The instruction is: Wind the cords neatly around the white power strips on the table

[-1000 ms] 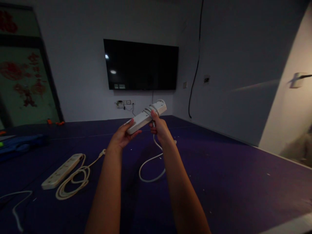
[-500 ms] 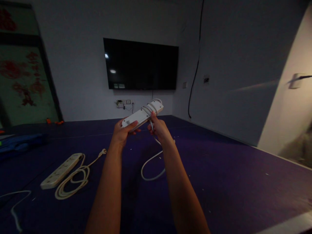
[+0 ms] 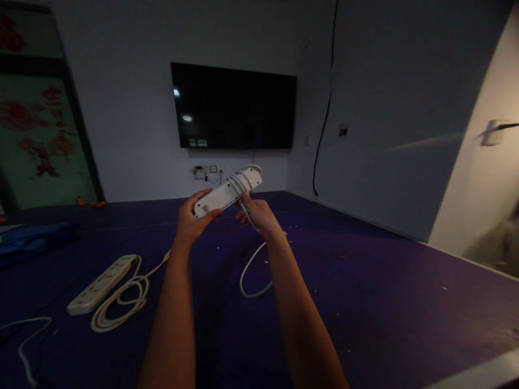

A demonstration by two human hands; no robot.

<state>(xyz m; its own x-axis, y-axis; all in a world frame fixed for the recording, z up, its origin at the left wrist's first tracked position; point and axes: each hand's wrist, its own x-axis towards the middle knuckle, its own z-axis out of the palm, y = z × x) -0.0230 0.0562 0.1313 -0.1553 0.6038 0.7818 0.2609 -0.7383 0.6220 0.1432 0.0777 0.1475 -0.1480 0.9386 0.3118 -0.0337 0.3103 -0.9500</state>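
— So, nearest first: what lies on the floor (image 3: 365, 281)?
— A spare strip (image 3: 101, 283) with its coiled cable (image 3: 121, 302), left of the person's arms.
— And the hands?
— The left hand (image 3: 190, 220) has its fingers curled round the near end of the white power strip (image 3: 221, 196), held in the air. The right hand (image 3: 256, 216) seems to pinch the cord (image 3: 241, 276) under the wound end, though dim light blurs it.
— Beyond?
— A dark television (image 3: 233, 106) on the wall.

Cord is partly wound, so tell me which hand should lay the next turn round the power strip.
Right, most likely. The right hand pinches the loose cord just under the turns already round the power strip, while the left hand grips the strip's near end, steadying it.
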